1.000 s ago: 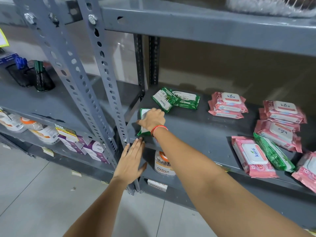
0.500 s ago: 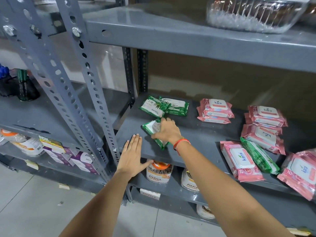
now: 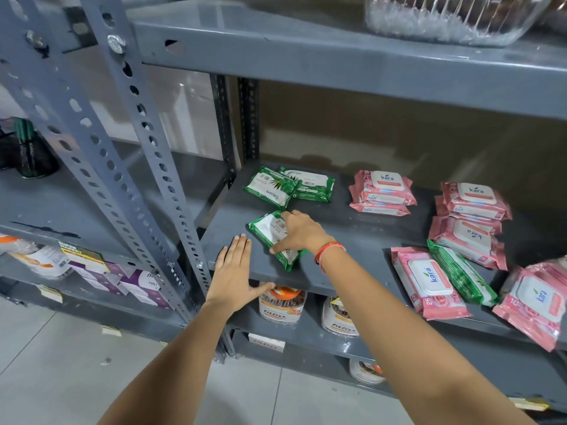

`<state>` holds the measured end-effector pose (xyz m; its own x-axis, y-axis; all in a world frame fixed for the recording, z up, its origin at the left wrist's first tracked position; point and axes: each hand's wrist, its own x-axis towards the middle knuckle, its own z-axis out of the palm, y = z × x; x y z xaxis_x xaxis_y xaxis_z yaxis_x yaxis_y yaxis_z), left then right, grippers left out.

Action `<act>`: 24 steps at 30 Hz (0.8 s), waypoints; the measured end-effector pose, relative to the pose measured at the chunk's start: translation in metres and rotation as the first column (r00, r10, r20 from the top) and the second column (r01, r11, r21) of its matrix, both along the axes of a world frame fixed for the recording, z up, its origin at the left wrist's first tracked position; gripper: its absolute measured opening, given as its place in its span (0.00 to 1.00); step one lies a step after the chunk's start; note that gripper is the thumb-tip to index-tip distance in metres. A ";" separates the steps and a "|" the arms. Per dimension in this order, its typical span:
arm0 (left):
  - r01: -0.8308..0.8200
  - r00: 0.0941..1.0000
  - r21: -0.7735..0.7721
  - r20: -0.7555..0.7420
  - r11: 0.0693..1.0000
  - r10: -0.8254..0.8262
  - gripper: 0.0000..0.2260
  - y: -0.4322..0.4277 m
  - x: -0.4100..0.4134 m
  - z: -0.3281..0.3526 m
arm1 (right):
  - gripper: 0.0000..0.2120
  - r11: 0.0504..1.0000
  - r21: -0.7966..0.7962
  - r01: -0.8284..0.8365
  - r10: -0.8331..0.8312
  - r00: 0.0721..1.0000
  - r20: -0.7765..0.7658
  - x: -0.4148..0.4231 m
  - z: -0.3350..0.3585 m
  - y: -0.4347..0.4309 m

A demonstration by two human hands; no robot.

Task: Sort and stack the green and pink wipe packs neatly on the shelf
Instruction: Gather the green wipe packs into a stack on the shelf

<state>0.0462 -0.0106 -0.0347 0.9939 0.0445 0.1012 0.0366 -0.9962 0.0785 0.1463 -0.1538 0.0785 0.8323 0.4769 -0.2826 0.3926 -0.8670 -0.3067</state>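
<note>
My right hand (image 3: 302, 233) grips a green wipe pack (image 3: 270, 233) lying near the front left of the grey shelf (image 3: 352, 240). My left hand (image 3: 234, 271) rests flat and open on the shelf's front edge, just left of that pack. Two more green packs (image 3: 288, 187) lie overlapping at the back left. Pink packs sit in a small stack (image 3: 383, 191) at the back middle and another stack (image 3: 472, 219) to the right. At the front right a green pack (image 3: 460, 276) leans between two pink packs (image 3: 429, 282) (image 3: 537, 302).
Perforated grey uprights (image 3: 147, 148) stand left of my hands. The upper shelf (image 3: 337, 65) carries a clear plastic container (image 3: 445, 16). Jars (image 3: 282, 305) stand on the shelf below. The neighbouring rack holds boxes (image 3: 135, 280) and a dark mesh cup (image 3: 33, 151).
My right hand slid the green pack from the shelf's left edge toward the right and turned it diagonal. My left hand moved up from below onto the shelf's front edge.
</note>
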 end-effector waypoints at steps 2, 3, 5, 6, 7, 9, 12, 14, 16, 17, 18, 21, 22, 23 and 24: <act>-0.002 1.000 -0.009 -0.002 1.000 0.002 0.50 -0.001 0.000 0.001 | 0.38 0.999 -0.032 -0.018 0.018 1.000 -0.011 0.000 0.004 0.000; -0.004 1.000 -0.011 -0.001 1.000 0.004 0.50 -0.001 0.000 0.002 | 0.37 0.999 -0.044 -0.020 0.019 1.000 -0.011 0.000 0.006 0.000; -0.006 1.000 -0.013 0.003 1.000 0.006 0.50 -0.001 -0.001 0.002 | 0.35 0.999 -0.048 0.016 -0.016 1.000 0.012 -0.004 0.006 0.000; -0.006 1.000 -0.012 0.006 1.000 0.006 0.49 -0.001 -0.001 0.003 | 0.35 0.997 -0.045 0.055 -0.053 0.998 0.038 -0.008 0.005 0.000; -0.005 1.000 -0.011 0.005 1.000 0.006 0.49 -0.001 -0.001 0.003 | 0.36 0.993 -0.044 0.106 -0.103 0.992 0.067 -0.013 0.003 0.001; -0.006 1.000 -0.019 -0.002 1.000 0.006 0.50 -0.001 -0.002 0.003 | 0.39 0.969 -0.049 0.244 -0.238 0.965 0.107 -0.021 -0.003 0.006; -0.013 1.000 -0.028 -0.008 1.000 0.012 0.51 -0.002 -0.002 0.004 | 0.39 0.918 -0.024 0.397 -0.392 0.913 0.112 -0.030 -0.007 0.013; -0.013 1.000 -0.028 -0.019 1.000 0.013 0.50 -0.003 -0.002 0.005 | 0.33 0.914 0.029 0.404 -0.405 0.912 0.061 -0.026 -0.001 0.008; -0.014 1.000 -0.027 -0.019 1.000 0.013 0.50 -0.003 -0.003 0.006 | 0.32 0.951 0.033 0.309 -0.309 0.951 -0.009 -0.018 0.014 -0.006; -0.014 1.000 -0.024 -0.016 1.000 0.013 0.49 -0.002 -0.003 0.005 | 0.35 0.981 0.006 0.194 -0.193 0.980 -0.043 -0.013 0.023 -0.014; -0.014 1.000 -0.017 -0.016 1.000 0.014 0.50 -0.001 -0.003 0.004 | 0.40 0.998 -0.051 0.046 -0.050 0.996 -0.078 -0.008 0.030 -0.021; -0.017 1.000 0.004 -0.016 1.000 0.017 0.51 -0.001 -0.002 0.003 | 0.48 0.900 -0.251 -0.356 0.332 0.934 -0.135 0.004 0.039 -0.031; -0.016 1.000 0.004 -0.012 1.000 0.016 0.51 -0.001 -0.002 0.002 | 0.48 0.855 -0.305 -0.418 0.399 0.908 -0.126 0.006 0.036 -0.031; -0.013 1.000 0.004 -0.010 1.000 0.013 0.51 -0.001 -0.002 0.002 | 0.47 0.829 -0.332 -0.450 0.440 0.891 -0.110 0.008 0.031 -0.032; -0.009 1.000 0.004 -0.009 1.000 0.009 0.51 -0.001 -0.002 0.002 | 0.46 0.828 -0.326 -0.457 0.455 0.886 -0.088 0.009 0.025 -0.034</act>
